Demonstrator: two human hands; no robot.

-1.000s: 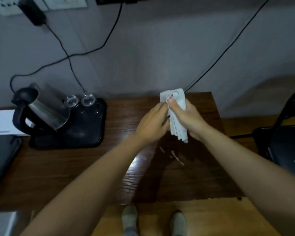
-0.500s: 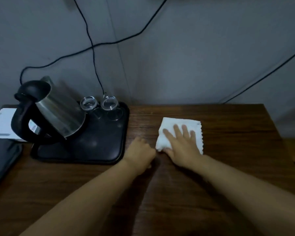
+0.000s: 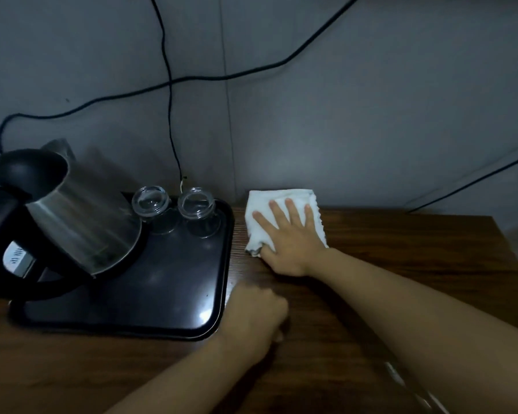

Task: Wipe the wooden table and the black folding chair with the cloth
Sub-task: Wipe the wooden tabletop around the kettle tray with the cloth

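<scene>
A white folded cloth [image 3: 259, 209] lies flat on the dark wooden table [image 3: 401, 249] at its far edge by the wall. My right hand [image 3: 290, 237] presses down on the cloth, fingers spread over it and thumb hooked under its near corner. My left hand [image 3: 254, 315] rests on the table as a loose fist beside the tray's near right corner, holding nothing. The black folding chair is out of view.
A black tray [image 3: 174, 294] on the left carries a steel kettle [image 3: 72, 219] with a black handle and two upturned glasses [image 3: 151, 204] [image 3: 198, 209]. Black cables [image 3: 168, 85] hang down the grey wall. The table's right edge [image 3: 512, 249] lies near the frame's right side.
The cloth went from held up in both hands to pressed flat on the table, then slid toward the wall under my right hand. My left hand dropped onto the table beside the tray.
</scene>
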